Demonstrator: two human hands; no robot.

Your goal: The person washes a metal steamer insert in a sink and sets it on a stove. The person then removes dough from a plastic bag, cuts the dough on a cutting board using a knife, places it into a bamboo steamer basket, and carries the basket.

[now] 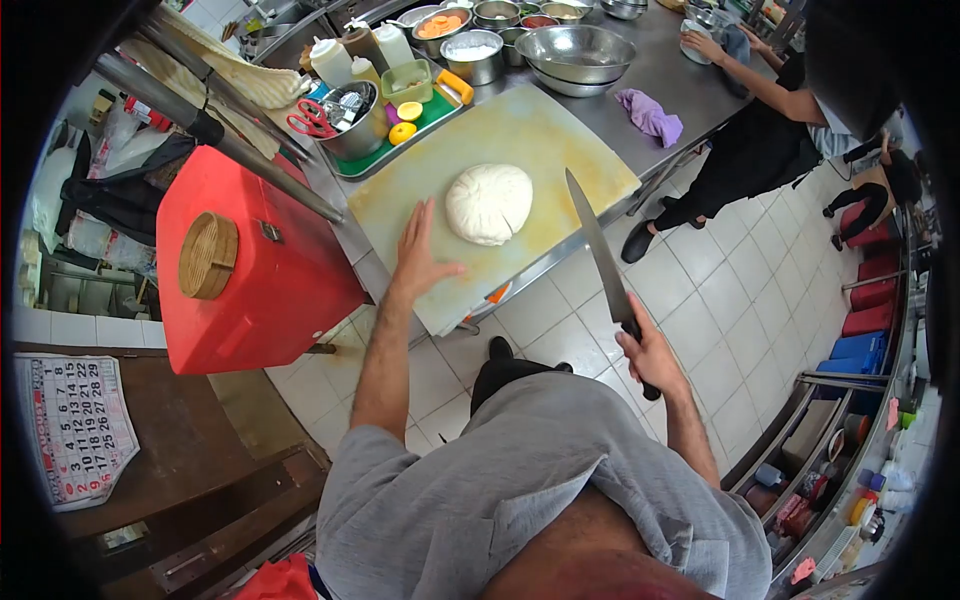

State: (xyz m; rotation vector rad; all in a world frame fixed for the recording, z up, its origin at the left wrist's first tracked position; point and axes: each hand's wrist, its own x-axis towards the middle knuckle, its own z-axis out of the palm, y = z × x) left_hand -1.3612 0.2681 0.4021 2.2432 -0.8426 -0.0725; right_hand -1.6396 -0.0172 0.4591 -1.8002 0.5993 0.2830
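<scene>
A round ball of white dough with a short slit on its lower right side rests on the stained cutting board. Just left of the dough, my left hand is over the board's left edge, fingers spread and holding nothing. My right hand is wrapped round the black handle of a large knife. The blade points up and to the left, to the right of the dough and apart from it, with its tip near the board's right part.
Behind the board are a green tray with cut lemons, a pot of utensils, squeeze bottles and metal bowls. A purple cloth lies right. A red box stands left. Another person works at the counter's far right.
</scene>
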